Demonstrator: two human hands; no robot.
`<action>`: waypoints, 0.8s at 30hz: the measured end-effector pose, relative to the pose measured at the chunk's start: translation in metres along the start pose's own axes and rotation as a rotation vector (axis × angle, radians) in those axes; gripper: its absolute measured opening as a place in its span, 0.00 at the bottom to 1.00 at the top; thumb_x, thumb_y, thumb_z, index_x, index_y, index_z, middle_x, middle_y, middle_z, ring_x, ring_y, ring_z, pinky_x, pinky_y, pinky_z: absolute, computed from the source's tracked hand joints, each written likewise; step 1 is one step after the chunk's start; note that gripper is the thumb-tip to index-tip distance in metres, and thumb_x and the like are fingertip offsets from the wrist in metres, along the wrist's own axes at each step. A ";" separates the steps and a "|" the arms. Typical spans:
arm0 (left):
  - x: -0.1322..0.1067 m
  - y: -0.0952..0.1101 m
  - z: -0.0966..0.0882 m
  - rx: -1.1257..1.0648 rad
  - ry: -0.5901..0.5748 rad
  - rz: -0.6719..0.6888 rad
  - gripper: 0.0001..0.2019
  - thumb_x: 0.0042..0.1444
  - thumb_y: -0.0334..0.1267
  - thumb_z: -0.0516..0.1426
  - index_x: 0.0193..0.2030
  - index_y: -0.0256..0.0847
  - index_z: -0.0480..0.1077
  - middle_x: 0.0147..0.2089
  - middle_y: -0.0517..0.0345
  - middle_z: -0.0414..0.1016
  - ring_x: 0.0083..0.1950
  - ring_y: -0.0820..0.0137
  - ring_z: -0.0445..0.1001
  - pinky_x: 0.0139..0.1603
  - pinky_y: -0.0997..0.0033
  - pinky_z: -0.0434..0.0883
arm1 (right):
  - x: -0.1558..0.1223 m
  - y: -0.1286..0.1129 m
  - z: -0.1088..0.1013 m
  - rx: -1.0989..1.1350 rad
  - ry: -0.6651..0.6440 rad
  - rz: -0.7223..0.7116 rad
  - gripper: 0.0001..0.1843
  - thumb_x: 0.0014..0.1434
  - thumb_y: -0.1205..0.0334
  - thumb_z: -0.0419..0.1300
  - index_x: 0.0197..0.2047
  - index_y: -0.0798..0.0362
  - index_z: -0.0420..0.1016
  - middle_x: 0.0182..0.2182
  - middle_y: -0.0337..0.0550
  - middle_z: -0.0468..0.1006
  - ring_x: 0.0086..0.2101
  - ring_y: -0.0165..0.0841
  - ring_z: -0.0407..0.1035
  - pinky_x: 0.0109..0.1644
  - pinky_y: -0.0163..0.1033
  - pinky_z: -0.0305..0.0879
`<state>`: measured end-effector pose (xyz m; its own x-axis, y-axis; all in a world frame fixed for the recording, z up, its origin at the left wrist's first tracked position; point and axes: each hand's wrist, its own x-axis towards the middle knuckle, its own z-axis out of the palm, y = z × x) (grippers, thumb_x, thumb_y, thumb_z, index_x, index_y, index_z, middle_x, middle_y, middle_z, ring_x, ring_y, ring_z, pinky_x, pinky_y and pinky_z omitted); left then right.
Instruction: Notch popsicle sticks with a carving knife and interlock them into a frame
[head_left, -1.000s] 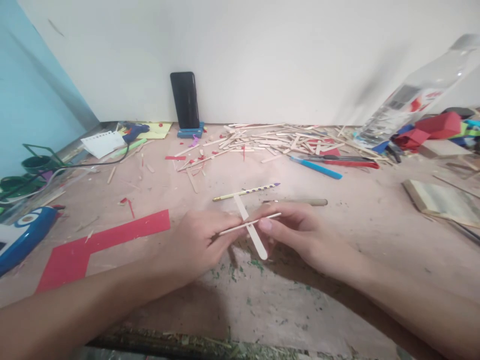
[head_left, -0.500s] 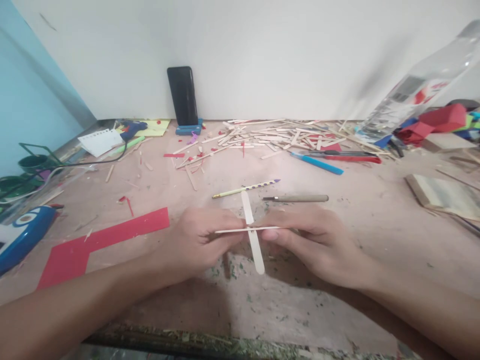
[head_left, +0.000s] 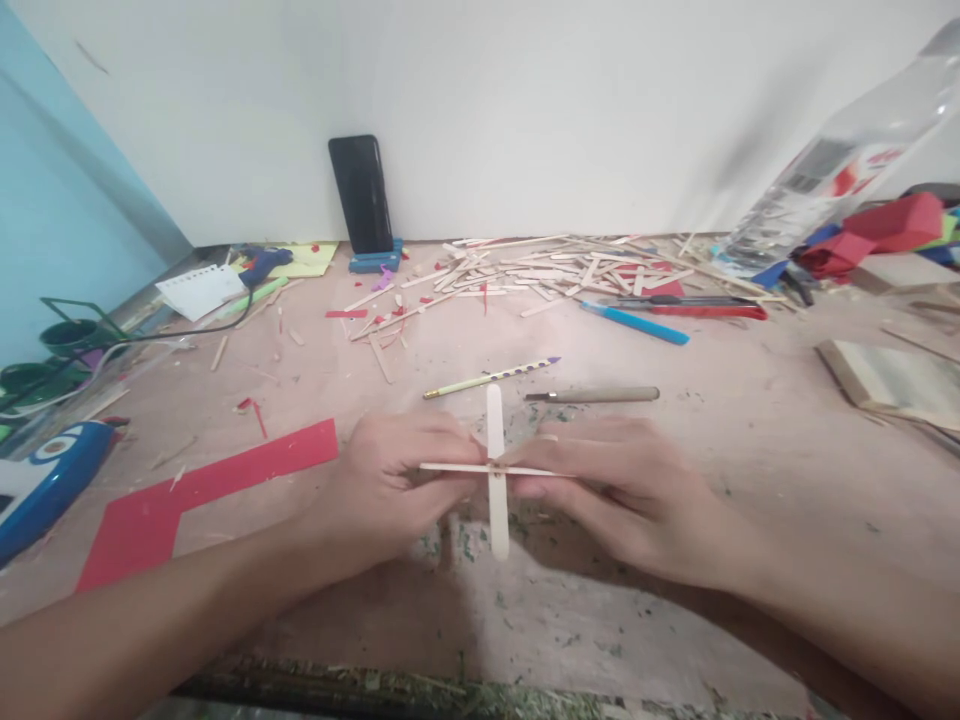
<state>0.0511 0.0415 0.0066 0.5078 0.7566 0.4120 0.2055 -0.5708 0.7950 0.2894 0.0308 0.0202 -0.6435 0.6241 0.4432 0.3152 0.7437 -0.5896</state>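
Presently, your left hand (head_left: 409,462) and right hand (head_left: 626,485) pinching opposite arms of a wooden stick cross (head_left: 498,495), pale, its lengthwise stick (head_left: 499,530) round-ended, brownish marks at the joint (head_left: 496,468), held above the worktable (head_left: 750,430), nearer you than the pencil (head_left: 491,379), label (head_left: 855,176) on the bottle (head_left: 881,125) unreadable.

Setting: a craft worktable (head_left: 735,390) against a wall (head_left: 562,120); home or workshop, cannot be told
Worktable surface: scuffed, flecked with green
Wooden sticks (head_left: 551,270): heaped along the wall
Carving tool (head_left: 604,395): lying near a pencil (head_left: 465,384)
Red paper (head_left: 255,460): cut, lying flat
Phone (head_left: 361,195): upright in a blue stand (head_left: 375,262)
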 end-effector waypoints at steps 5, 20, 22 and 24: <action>-0.004 0.002 -0.001 0.073 -0.007 0.035 0.10 0.64 0.32 0.63 0.34 0.47 0.84 0.36 0.56 0.85 0.35 0.70 0.83 0.34 0.75 0.76 | -0.001 -0.003 -0.002 -0.053 -0.006 -0.073 0.09 0.74 0.65 0.58 0.43 0.58 0.79 0.27 0.36 0.71 0.27 0.26 0.64 0.32 0.33 0.57; -0.004 0.001 -0.001 0.144 -0.008 0.205 0.10 0.63 0.26 0.63 0.43 0.46 0.83 0.40 0.57 0.86 0.40 0.71 0.84 0.42 0.78 0.77 | 0.000 -0.011 0.005 0.044 0.067 0.057 0.10 0.73 0.63 0.59 0.40 0.54 0.79 0.28 0.40 0.79 0.27 0.27 0.70 0.32 0.33 0.62; -0.003 0.001 -0.001 0.118 -0.027 0.192 0.10 0.62 0.25 0.63 0.44 0.44 0.82 0.42 0.58 0.86 0.42 0.73 0.84 0.45 0.80 0.77 | 0.001 -0.013 0.004 0.003 0.082 0.088 0.08 0.72 0.63 0.60 0.41 0.54 0.79 0.28 0.40 0.80 0.27 0.27 0.71 0.32 0.33 0.63; -0.003 0.001 0.000 0.099 -0.039 0.190 0.11 0.62 0.24 0.63 0.45 0.44 0.82 0.44 0.58 0.86 0.43 0.73 0.83 0.46 0.81 0.76 | 0.001 -0.013 0.003 -0.046 0.093 0.077 0.06 0.71 0.63 0.61 0.42 0.54 0.78 0.28 0.39 0.80 0.27 0.27 0.71 0.32 0.34 0.63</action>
<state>0.0499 0.0389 0.0064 0.5769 0.6203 0.5314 0.1831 -0.7322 0.6560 0.2826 0.0206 0.0263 -0.5496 0.6976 0.4596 0.3943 0.7017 -0.5934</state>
